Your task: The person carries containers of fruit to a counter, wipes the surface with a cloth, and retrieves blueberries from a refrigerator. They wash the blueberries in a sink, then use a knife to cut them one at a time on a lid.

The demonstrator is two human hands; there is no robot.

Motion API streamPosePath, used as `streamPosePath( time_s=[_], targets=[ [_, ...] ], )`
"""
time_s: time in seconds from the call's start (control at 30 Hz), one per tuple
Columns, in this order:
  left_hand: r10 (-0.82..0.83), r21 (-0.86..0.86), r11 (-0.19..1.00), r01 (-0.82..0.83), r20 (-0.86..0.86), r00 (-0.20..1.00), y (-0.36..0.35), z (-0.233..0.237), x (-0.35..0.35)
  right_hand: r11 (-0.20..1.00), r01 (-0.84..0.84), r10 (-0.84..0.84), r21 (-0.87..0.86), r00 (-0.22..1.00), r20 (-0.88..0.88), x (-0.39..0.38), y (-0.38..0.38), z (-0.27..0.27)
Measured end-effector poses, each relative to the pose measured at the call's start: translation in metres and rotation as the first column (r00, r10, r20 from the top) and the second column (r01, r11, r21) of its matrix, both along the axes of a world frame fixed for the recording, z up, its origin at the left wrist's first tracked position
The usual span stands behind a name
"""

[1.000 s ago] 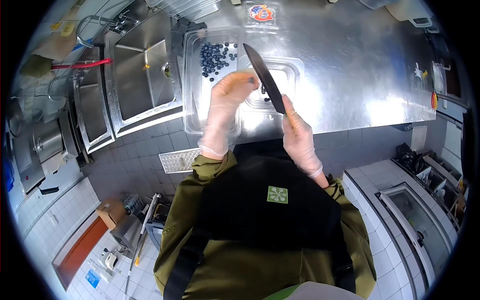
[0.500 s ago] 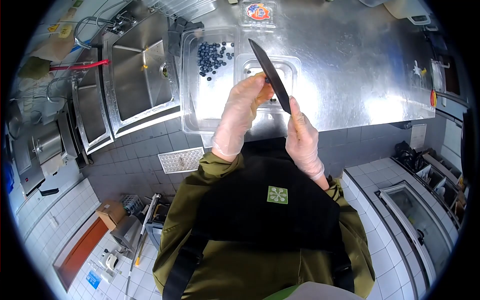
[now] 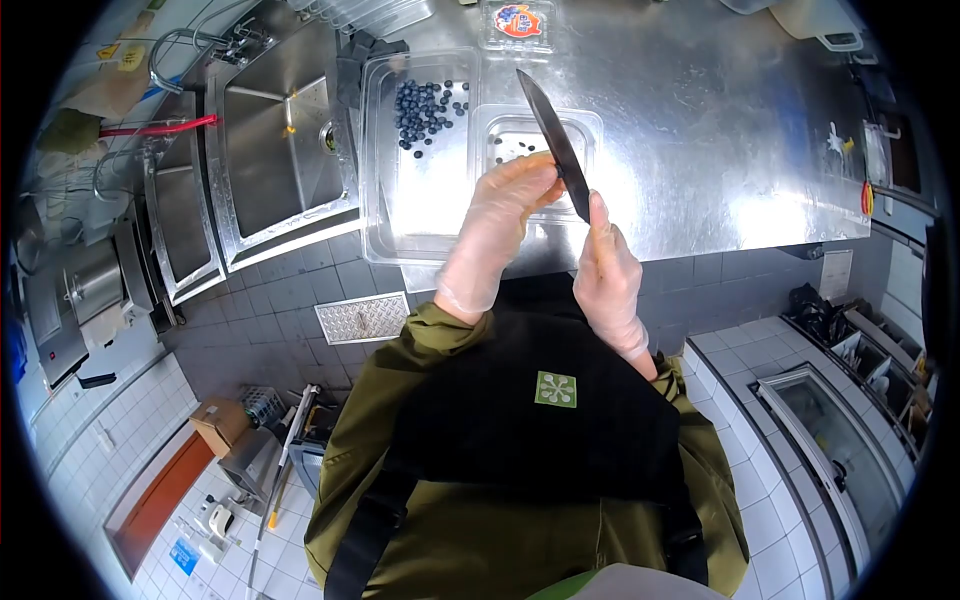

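My right hand [image 3: 608,280], in a clear glove, is closed round the handle of a dark-bladed knife [image 3: 556,140], whose tip points up and away. Against the blade, my gloved left hand [image 3: 505,205] pinches a small dark berry [image 3: 559,172], mostly hidden by the fingers. Under the hands is a small clear container [image 3: 585,124] with several dark pieces [image 3: 530,147] in it. To its left, a larger clear tub [image 3: 390,215] holds many loose blueberries [image 3: 425,110].
The containers stand on a steel table [image 3: 700,130]. A labelled clear punnet [image 3: 517,24] is at its far side. Left of the table are steel sinks [image 3: 285,160]. A white jug [image 3: 825,22] stands at the far right.
Both hands and the knife have shifted slightly right, the left hand also a little nearer. More dark pieces now show in the small container.
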State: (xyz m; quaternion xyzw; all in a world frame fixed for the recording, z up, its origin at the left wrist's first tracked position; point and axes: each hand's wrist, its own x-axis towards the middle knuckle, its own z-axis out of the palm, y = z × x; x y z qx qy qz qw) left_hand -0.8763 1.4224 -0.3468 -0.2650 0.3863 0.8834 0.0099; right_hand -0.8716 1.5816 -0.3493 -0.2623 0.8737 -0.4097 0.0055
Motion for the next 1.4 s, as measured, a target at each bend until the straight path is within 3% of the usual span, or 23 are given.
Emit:
streamPosePath(
  time_s=[0.1,0.3,0.5,0.7,0.8,0.9,1.0,1.1,1.17,1.23,1.4],
  targets=[
    [-0.005,-0.022,1.000,0.007,0.068,0.998,0.001,0.004,-0.002,0.995,-0.026,0.028,-0.091,0.999,0.016,-0.007,-0.002,0.000],
    [-0.081,0.030,0.996,0.080,0.023,0.996,-0.004,-0.021,-0.003,0.995,-0.027,0.053,-0.101,0.960,0.275,-0.012,0.007,-0.009],
    [-0.101,-0.042,0.994,0.105,0.080,0.992,-0.001,-0.035,-0.003,0.988,0.024,0.047,-0.152,0.894,0.445,-0.016,0.003,-0.008],
    [0.002,-0.032,0.999,0.002,0.106,0.994,0.000,-0.050,-0.006,0.987,0.026,0.057,-0.156,0.862,0.504,-0.010,0.008,-0.013],
    [-0.075,-0.029,0.996,0.079,0.110,0.991,0.005,-0.053,-0.002,0.987,0.027,0.064,-0.157,0.836,0.545,-0.009,0.011,-0.016],
    [-0.068,-0.017,0.997,0.070,0.124,0.990,0.015,-0.053,-0.001,0.989,0.023,0.051,-0.147,0.876,0.480,-0.010,0.006,-0.031],
    [0.024,0.042,0.999,-0.028,0.088,0.996,0.013,-0.055,-0.001,0.987,0.063,0.012,-0.148,0.890,0.455,-0.009,-0.001,-0.019],
    [0.219,0.037,0.974,-0.223,0.098,0.971,0.009,-0.052,-0.003,0.975,0.103,-0.001,-0.199,0.890,0.456,-0.006,-0.001,-0.020],
    [0.276,-0.028,0.961,-0.275,0.043,0.960,0.010,-0.048,-0.003,0.930,0.277,0.002,-0.243,0.657,0.754,-0.008,-0.005,-0.004],
    [0.299,-0.151,0.942,-0.300,-0.029,0.954,0.013,-0.046,-0.002,0.871,0.408,0.076,-0.273,0.438,0.896,-0.009,-0.005,0.012],
    [0.225,-0.513,0.815,-0.269,-0.147,0.963,0.019,-0.034,-0.001,0.764,0.545,0.280,-0.345,0.201,0.939,-0.010,-0.006,0.035]
  ],
)
